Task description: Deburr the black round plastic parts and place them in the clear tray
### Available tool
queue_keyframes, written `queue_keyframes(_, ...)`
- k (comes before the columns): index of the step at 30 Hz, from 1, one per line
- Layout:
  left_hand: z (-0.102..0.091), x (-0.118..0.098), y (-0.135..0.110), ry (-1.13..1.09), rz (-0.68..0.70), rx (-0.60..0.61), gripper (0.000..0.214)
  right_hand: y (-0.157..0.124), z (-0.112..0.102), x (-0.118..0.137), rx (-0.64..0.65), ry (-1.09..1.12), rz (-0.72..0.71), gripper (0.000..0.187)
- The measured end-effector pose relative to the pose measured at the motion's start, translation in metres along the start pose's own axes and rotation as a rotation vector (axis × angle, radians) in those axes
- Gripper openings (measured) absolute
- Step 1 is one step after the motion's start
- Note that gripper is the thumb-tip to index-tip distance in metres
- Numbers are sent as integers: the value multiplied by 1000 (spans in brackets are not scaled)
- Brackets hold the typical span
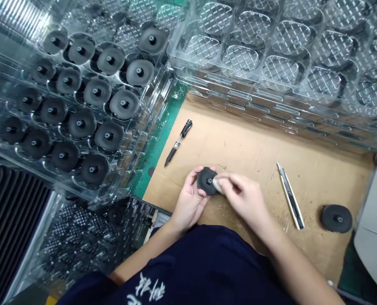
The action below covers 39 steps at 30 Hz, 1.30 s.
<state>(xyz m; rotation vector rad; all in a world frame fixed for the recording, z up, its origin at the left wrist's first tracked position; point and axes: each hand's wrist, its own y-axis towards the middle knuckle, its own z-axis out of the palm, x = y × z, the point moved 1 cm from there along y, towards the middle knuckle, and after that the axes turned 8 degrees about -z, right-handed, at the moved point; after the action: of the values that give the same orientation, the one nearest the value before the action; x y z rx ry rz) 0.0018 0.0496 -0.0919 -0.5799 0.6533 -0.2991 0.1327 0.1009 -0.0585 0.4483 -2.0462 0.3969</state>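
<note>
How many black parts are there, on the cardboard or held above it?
2. One black part is in the left hand; the other lies near the right edge of the cardboard, right of the utility knife. The right arm could hide more.

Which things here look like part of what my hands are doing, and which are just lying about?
Likely in the job:
- round black part, in the left hand
- small pale pad, in the right hand
- clear tray of similar parts
- loose black part

Apparently just lying about:
- click pen
- utility knife
</note>
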Motion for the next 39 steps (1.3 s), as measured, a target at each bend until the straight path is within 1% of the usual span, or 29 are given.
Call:
queue_keyframes(2, 0, 0, 0, 0, 11, -8, 47, -1, 2, 1, -41, -41, -2, 19)
queue_keyframes(5, 1, -1, 0, -15, -17, 4, 49, -4, 4, 3, 36, 21, -40, 20)
queue_keyframes(6, 1, -1, 0, -13, -20, 3, 50, -4, 3, 2, 43, 37, -35, 20)
queue_keyframes(8, 1, -2, 0, -1, -16, -5, 51, 1, -3, -4, -18, 10, 13, 17)
queue_keyframes(10, 1, -2, 0, 10, -12, -13, 51, 10, -9, -10, -136, -58, 49, 16)
queue_keyframes(11, 0, -1, 0, 14, -8, -23, 51, 14, -11, -10, -169, -77, 28, 17)
queue_keyframes(12, -1, -1, 0, 16, -9, -34, 51, 18, -12, -8, -172, -80, -17, 18)
queue_keyframes(13, -2, 0, 0, 17, -7, -47, 52, 20, -11, -5, -142, -70, -74, 19)
queue_keyframes(15, -3, 1, 0, 19, -9, -63, 56, 23, -6, 4, 0, -46, -165, 21)
queue_keyframes(16, -4, 1, -1, 20, -16, -64, 57, 24, -3, 7, 78, -46, -185, 20)
queue_keyframes(17, -5, 1, -1, 21, -22, -62, 58, 23, 0, 10, 125, -54, -185, 20)
queue_keyframes(18, -5, 1, -1, 22, -22, -62, 58, 23, 3, 11, 130, -65, -180, 20)
queue_keyframes(20, -4, 0, -1, 19, -12, -57, 56, 19, 5, 9, 69, -80, -205, 21)
queue_keyframes(22, -3, -1, -1, 9, -11, -33, 55, 13, 4, 3, 20, -61, -233, 22)
queue_keyframes(23, -2, -2, -1, 5, -14, -19, 54, 9, 1, -1, 28, -47, -233, 22)
queue_keyframes(25, -1, -2, -1, 4, -24, -5, 53, 4, -7, -6, 72, -30, -189, 19)
queue_keyframes(26, 0, -2, -1, 4, -27, -8, 53, 3, -11, -7, 67, -33, -148, 18)
queue_keyframes(28, 0, -1, -1, 11, -17, -28, 52, 4, -16, -5, -26, -51, -69, 17)
queue_keyframes(29, 0, -1, -1, 16, -8, -42, 52, 6, -15, -2, -82, -52, -59, 17)
queue_keyframes(30, -1, 0, -1, 21, -2, -50, 52, 8, -12, 2, -126, -43, -76, 18)
queue_keyframes(31, -1, 0, -1, 24, 3, -52, 53, 10, -8, 5, -144, -25, -109, 19)
queue_keyframes(33, -1, 0, -2, 25, 5, -35, 52, 10, -1, 8, -92, 27, -158, 20)
queue_keyframes(34, -1, -1, -2, 21, 0, -16, 52, 7, 0, 7, -47, 50, -148, 20)
queue_keyframes(35, 0, -1, -1, 13, -7, 3, 52, 1, -1, 3, -15, 61, -105, 19)
queue_keyframes(37, 0, -3, -1, -1, -23, 28, 54, -17, -10, -11, -1, 57, 48, 17)
queue_keyframes(39, 0, -5, -1, -12, -45, 43, 60, -40, -23, -27, -53, 54, 201, 19)
